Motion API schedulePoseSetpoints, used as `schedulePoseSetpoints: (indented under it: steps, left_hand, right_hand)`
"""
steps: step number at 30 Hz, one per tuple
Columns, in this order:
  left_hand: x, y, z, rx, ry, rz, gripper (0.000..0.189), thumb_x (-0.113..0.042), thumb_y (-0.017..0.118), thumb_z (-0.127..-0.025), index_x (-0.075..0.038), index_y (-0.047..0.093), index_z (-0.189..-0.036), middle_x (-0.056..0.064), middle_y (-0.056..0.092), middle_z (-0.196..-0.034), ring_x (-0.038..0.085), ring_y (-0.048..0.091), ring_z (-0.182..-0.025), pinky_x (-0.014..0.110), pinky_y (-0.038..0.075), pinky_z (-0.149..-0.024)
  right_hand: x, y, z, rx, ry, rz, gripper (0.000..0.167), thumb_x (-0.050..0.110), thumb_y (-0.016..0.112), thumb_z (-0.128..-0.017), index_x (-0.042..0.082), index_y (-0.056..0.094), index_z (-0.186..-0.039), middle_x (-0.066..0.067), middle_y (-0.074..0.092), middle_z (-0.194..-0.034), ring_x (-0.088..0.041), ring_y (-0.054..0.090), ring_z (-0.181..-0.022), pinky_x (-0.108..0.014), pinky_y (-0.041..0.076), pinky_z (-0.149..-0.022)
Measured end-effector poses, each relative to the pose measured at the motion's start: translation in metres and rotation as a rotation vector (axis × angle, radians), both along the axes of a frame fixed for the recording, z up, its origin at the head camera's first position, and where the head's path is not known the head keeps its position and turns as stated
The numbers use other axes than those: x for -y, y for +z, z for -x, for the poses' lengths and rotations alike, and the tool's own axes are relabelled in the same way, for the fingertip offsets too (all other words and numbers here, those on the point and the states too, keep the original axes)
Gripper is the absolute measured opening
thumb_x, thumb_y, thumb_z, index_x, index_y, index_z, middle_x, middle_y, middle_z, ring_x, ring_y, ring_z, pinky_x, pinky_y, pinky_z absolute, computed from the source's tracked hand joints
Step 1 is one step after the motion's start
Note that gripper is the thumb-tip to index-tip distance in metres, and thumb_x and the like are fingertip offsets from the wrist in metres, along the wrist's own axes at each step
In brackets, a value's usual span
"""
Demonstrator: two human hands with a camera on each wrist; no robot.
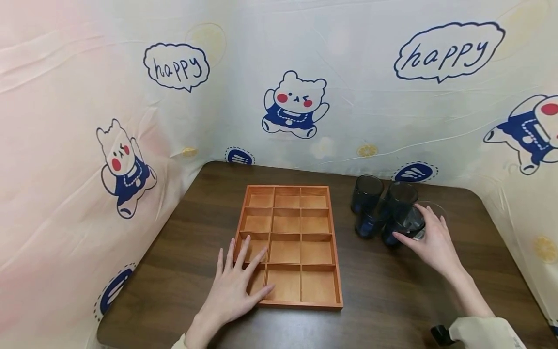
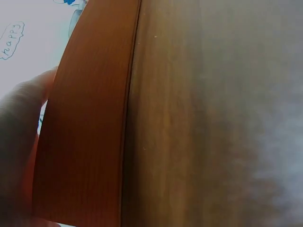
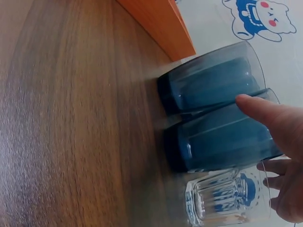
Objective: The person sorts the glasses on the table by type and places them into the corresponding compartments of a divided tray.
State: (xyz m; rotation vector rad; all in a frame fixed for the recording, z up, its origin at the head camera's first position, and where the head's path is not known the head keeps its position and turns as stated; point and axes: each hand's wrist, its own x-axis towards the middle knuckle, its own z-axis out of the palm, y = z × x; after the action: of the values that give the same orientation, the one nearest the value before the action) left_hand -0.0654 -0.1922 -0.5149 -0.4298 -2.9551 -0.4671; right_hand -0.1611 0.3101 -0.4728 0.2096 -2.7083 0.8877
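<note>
A wooden tray with compartments (image 1: 301,306) lies at the middle of the table. My left hand (image 1: 233,291) rests over its near left corner, fingers spread and thumb across the front rim. In the left wrist view the tray's side wall (image 2: 87,118) stands beside that hand. To the right, several blue glasses stand upright close together. My right hand (image 1: 436,245) holds the near right blue glass (image 3: 222,137) by its upper part, thumb on the near side and fingers round the other. A clear glass (image 3: 220,198) stands right beside it, partly behind the fingers.
Another blue glass (image 3: 213,80) stands against the held one, and two more blue glasses (image 1: 367,191) are behind. The dark wooden table (image 1: 383,300) has rounded corners. A printed cloth (image 1: 370,97) hangs along its back and sides.
</note>
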Motion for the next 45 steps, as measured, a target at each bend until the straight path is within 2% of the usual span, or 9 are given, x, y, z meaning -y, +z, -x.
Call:
schedulePoseSetpoints:
  steps: [6, 10, 17, 24, 33, 40, 43, 44, 45]
  left_hand:
    - [0.002, 0.012, 0.018, 0.02, 0.004, -0.03, 0.09, -0.072, 0.069, -0.096, -0.036, 0.038, -0.172, 0.011, 0.017, -0.186, 0.047, 0.012, -0.172, 0.082, 0.014, -0.131]
    - [0.003, 0.017, 0.036, 0.045, 0.0, -0.046, 0.093, -0.074, 0.067, -0.096, -0.034, 0.035, -0.174, 0.012, 0.015, -0.187, 0.042, 0.01, -0.174, 0.079, 0.013, -0.133]
    - [0.005, 0.013, 0.063, 0.078, -0.008, -0.025, 0.095, -0.075, 0.065, -0.097, -0.031, 0.032, -0.175, 0.017, 0.018, -0.186, 0.047, 0.013, -0.173, 0.078, 0.015, -0.133]
    - [0.007, 0.011, 0.086, 0.076, -0.007, -0.026, 0.095, -0.074, 0.065, -0.097, -0.031, 0.032, -0.175, 0.018, 0.019, -0.185, 0.048, 0.013, -0.172, 0.078, 0.015, -0.133]
    - [0.003, -0.006, 0.096, 0.034, 0.007, -0.026, 0.089, -0.073, 0.064, -0.098, -0.034, 0.037, -0.173, 0.016, 0.02, -0.185, 0.045, 0.01, -0.173, 0.077, 0.015, -0.134]
    - [0.003, -0.006, 0.096, 0.043, 0.019, -0.042, 0.085, -0.072, 0.065, -0.097, -0.033, 0.043, -0.17, 0.015, 0.021, -0.185, 0.044, 0.009, -0.174, 0.076, 0.014, -0.135]
    - [0.004, -0.006, 0.095, 0.046, 0.024, -0.044, 0.085, -0.071, 0.065, -0.098, -0.033, 0.043, -0.17, 0.016, 0.021, -0.185, 0.044, 0.009, -0.174, 0.076, 0.014, -0.135]
    - [0.004, -0.006, 0.094, 0.046, 0.024, -0.043, 0.085, -0.071, 0.065, -0.098, -0.034, 0.042, -0.171, 0.016, 0.021, -0.185, 0.044, 0.009, -0.174, 0.076, 0.014, -0.135]
    - [0.004, -0.007, 0.094, 0.044, 0.025, -0.042, 0.085, -0.071, 0.065, -0.098, -0.034, 0.041, -0.171, 0.016, 0.021, -0.185, 0.044, 0.009, -0.174, 0.076, 0.014, -0.135]
  right_hand:
    - [0.004, 0.002, 0.0, -0.014, -0.001, 0.074, 0.086, 0.017, 0.095, -0.084, -0.012, 0.047, -0.149, -0.039, 0.058, -0.137, -0.059, 0.052, -0.132, -0.081, 0.012, -0.131]
    - [0.006, 0.002, -0.002, 0.007, -0.042, 0.086, 0.087, 0.017, 0.095, -0.084, -0.012, 0.047, -0.15, -0.041, 0.058, -0.14, -0.062, 0.05, -0.136, -0.077, 0.011, -0.134]
    - [0.011, -0.001, -0.006, 0.014, -0.123, 0.121, 0.09, 0.017, 0.099, -0.078, -0.009, 0.05, -0.15, -0.04, 0.059, -0.144, -0.073, 0.041, -0.145, -0.076, 0.015, -0.134]
    - [0.013, -0.002, -0.007, -0.002, -0.128, 0.14, 0.091, 0.015, 0.098, -0.078, -0.008, 0.049, -0.151, -0.04, 0.06, -0.139, -0.071, 0.045, -0.141, -0.073, 0.016, -0.135]
    - [0.012, -0.002, -0.011, 0.005, -0.148, 0.155, 0.09, 0.014, 0.098, -0.078, -0.006, 0.05, -0.151, -0.039, 0.059, -0.141, -0.072, 0.042, -0.144, -0.074, 0.018, -0.134]
    - [0.014, -0.003, -0.014, -0.01, -0.16, 0.212, 0.091, 0.009, 0.1, -0.074, -0.003, 0.052, -0.151, -0.042, 0.052, -0.154, -0.073, 0.031, -0.153, -0.081, 0.021, -0.129]
    - [0.018, -0.005, -0.017, -0.038, -0.146, 0.231, 0.09, 0.006, 0.1, -0.073, -0.002, 0.053, -0.15, -0.041, 0.053, -0.155, -0.072, 0.038, -0.15, -0.079, 0.02, -0.131]
    - [0.02, -0.005, -0.019, -0.052, -0.14, 0.238, 0.09, 0.005, 0.1, -0.073, -0.002, 0.053, -0.15, -0.04, 0.054, -0.153, -0.07, 0.043, -0.148, -0.075, 0.02, -0.133]
    - [0.021, -0.007, -0.02, -0.067, -0.138, 0.243, 0.09, 0.004, 0.1, -0.072, -0.001, 0.054, -0.149, -0.038, 0.057, -0.151, -0.067, 0.049, -0.144, -0.066, 0.021, -0.137]
